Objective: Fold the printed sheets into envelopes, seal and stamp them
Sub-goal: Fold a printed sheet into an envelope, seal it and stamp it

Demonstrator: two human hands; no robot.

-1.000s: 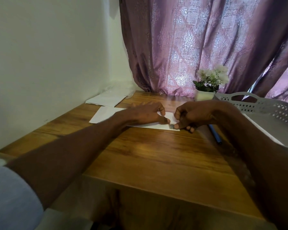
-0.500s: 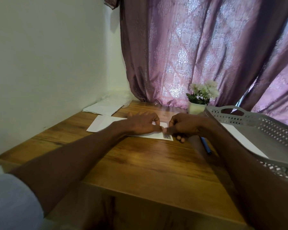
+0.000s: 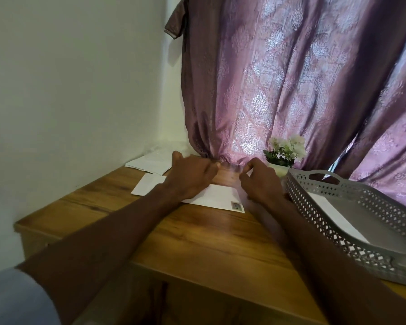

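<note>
Envelope is lying flat on the table, stamp already sitting on its near right corner, so I'd say the stamping on this one is basically done.

Left hand hovers over the envelope's left end with fingers loosely bent, gripping nothing that I can see; can't tell if the palm actually touches the paper. Right hand is just right of the envelope, fingers curled a bit and blurry, also holding nothing as far as I can make out.

If it were me, I'd run a flat fingertip over the stamp edge to edge so the corners don't peel, and keep the other hand pinning the envelope so it doesn't slide on that smooth wood.

Further out: more white sheets at the back left by the wall, a grey perforated tray on the right with something white inside, a little flower pot against the purple curtain.
</note>
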